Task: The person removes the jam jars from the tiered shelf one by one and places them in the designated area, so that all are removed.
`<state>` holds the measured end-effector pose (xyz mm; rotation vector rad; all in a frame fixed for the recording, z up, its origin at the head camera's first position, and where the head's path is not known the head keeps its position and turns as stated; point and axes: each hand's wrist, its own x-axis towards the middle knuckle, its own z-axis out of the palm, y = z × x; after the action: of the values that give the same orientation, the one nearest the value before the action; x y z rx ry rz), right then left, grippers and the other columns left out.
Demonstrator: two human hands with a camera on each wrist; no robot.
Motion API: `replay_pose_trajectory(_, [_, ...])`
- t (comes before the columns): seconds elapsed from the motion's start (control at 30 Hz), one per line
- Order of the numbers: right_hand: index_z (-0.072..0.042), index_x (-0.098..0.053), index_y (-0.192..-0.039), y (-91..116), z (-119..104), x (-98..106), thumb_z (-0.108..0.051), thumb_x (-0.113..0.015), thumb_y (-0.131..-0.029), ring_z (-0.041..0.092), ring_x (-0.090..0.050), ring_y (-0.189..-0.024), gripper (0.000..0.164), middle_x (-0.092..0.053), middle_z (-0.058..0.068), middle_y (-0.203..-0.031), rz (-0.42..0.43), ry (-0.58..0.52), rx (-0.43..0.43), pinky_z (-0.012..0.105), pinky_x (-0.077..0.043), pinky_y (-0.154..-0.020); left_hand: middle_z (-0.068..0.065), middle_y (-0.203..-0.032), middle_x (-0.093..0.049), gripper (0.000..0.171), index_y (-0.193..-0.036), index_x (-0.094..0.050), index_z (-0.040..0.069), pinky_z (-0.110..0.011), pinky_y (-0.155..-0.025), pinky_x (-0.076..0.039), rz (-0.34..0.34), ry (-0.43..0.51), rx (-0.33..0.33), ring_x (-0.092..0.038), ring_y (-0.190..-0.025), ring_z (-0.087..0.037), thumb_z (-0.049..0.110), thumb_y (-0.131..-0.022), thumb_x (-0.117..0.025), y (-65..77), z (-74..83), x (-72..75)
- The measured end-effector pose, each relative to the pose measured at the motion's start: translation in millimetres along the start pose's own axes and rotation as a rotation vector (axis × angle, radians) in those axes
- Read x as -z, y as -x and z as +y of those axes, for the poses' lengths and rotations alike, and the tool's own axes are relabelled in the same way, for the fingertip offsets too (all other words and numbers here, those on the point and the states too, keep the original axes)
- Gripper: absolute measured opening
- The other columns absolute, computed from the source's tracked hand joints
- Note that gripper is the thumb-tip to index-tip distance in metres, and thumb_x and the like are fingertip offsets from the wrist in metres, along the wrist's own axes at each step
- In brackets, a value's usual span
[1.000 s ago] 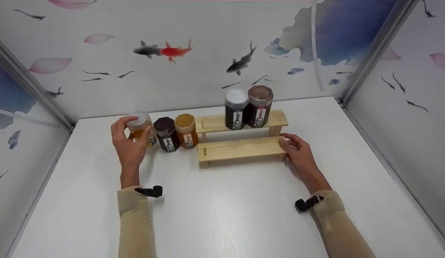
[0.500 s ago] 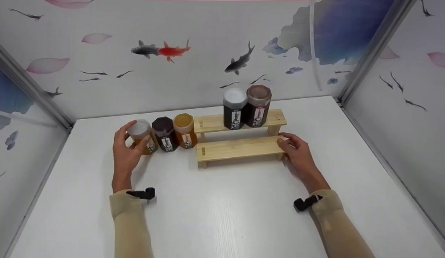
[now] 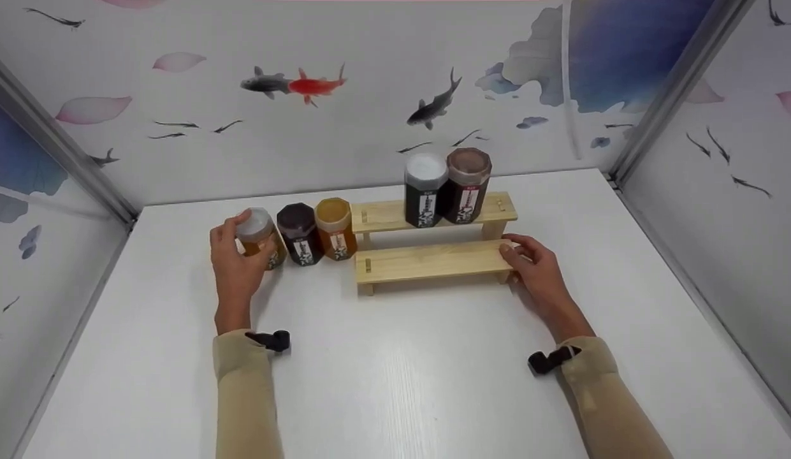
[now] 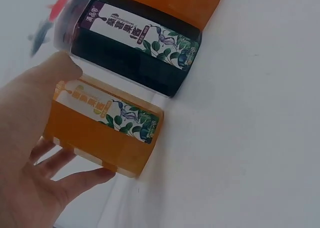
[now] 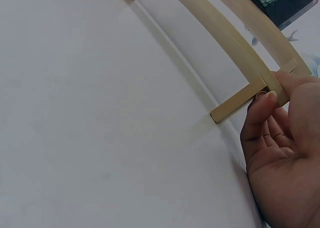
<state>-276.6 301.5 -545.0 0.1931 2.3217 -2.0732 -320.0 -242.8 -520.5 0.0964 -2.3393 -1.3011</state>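
My left hand (image 3: 241, 264) grips an amber jar (image 3: 271, 245) with a whitish lid, at the left end of a row on the table. In the left wrist view this jar (image 4: 102, 128) has the thumb on its near side and fingers spread along the other. Beside it stand a dark jar (image 3: 299, 237) and an orange-yellow jar (image 3: 336, 233). With thumb and fingers, my right hand (image 3: 537, 271) pinches the right end of the lower board of a two-step wooden rack (image 3: 433, 262). On the rack's upper board stand a white-lidded dark jar (image 3: 426, 194) and a brown-lidded jar (image 3: 468, 188).
A white table (image 3: 395, 370) carries the rack and jars. Behind it rises a white wall panel (image 3: 370, 140) printed with fish and petals. Metal posts (image 3: 679, 89) frame the corners, with side panels on both sides.
My left hand has brought the amber jar slightly toward the front, in line with the other jars. My right hand has stayed on the rack's end. The head view has shifted a little.
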Motion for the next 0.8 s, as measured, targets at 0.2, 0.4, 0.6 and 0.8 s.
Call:
replay_pose_trajectory(0.2, [-0.013,-0.06,-0.151,-0.3,1.0,0.7,-0.048,-0.074,-0.102,0.008,-0.062,-0.078,0.062,-0.064,0.002,-0.104,0.011,0.016,0.024,0.019,-0.05,-0.062,-0.01,-0.157,-0.054,0.068,-0.157,-0.056,0.036,-0.057,-0.126,-0.043,-0.066,0.063,-0.026,-0.049,-0.15,-0.029,0.013,-0.098,-0.079,0.1,-7.3,5.6])
replay_pose_trajectory(0.4, [-0.013,-0.06,-0.152,-0.4,-0.5,2.3,-0.049,-0.073,-0.103,0.007,-0.06,-0.075,0.062,-0.065,-0.001,-0.101,0.008,0.03,0.046,0.019,-0.05,-0.062,-0.002,-0.165,-0.049,0.075,-0.157,-0.053,0.04,-0.058,-0.124,-0.045,-0.125,0.108,0.001,-0.046,-0.153,-0.027,0.006,-0.095,-0.078,1.2,-7.0,4.4])
replay_pose_trajectory(0.6, [-0.015,-0.061,-0.15,-0.3,0.2,3.4,-0.048,-0.073,-0.103,0.007,-0.061,-0.077,0.059,-0.065,0.002,-0.104,0.017,0.007,0.04,0.019,-0.05,-0.061,-0.002,-0.166,-0.047,0.077,-0.157,-0.052,0.04,-0.061,-0.12,-0.048,-0.142,0.134,0.007,-0.044,-0.155,-0.029,0.005,-0.095,-0.079,1.5,-4.8,0.7])
replay_pose_trajectory(0.8, [-0.016,-0.061,-0.151,0.0,0.4,2.0,-0.05,-0.074,-0.101,0.009,-0.063,-0.083,0.061,-0.063,0.004,-0.11,0.004,-0.002,0.018,0.019,-0.051,-0.064,-0.002,-0.168,-0.045,0.079,-0.159,-0.05,0.039,-0.059,-0.12,-0.047,-0.144,0.127,0.014,-0.042,-0.157,-0.028,0.003,-0.094,-0.078,2.1,-3.0,-2.3])
